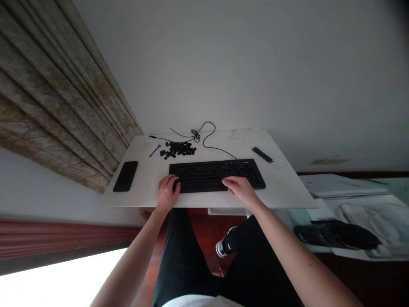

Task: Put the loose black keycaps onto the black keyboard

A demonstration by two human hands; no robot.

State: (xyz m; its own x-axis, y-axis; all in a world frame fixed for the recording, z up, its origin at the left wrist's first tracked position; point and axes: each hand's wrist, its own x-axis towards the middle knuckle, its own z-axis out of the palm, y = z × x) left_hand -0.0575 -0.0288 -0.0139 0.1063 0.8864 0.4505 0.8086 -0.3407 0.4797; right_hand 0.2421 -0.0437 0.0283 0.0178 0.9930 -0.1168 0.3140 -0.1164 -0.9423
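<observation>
Two bare hands meet a long, black plastic keyboard [217, 172], which lies flat and slightly askew at the centre of the frame, on a white tabletop [287, 187]. The left hand [168, 192] curls about its lower left corner, thumb and fingers bent around a dark part; whether they clamp the casing or merely rest against it cannot be told. The right hand [239, 187] reaches over the lower edge, right of centre, with thumb and forefinger drawn together low over the keys; whether a key lies between them cannot be told.

The casing is probably light and rigid, liable to slide on the smooth surface under a sideways push; its end borders offer the soundest hold, while a palm laid across the middle would bear on the keys. Small black square pieces, apparently keycaps [180, 148], form a loose heap above the keyboard's left end. Each is likely hard, slick and almost weightless, best pinched by opposite side walls, since pressure on one edge may tip or flick it away.

A thin black cable [195, 135], flexible and easily snagged, loops along the table's upper edge. A slim blue tool [155, 150] lies left of the heap, and a dark, flat phone [125, 176] at centre left.
</observation>
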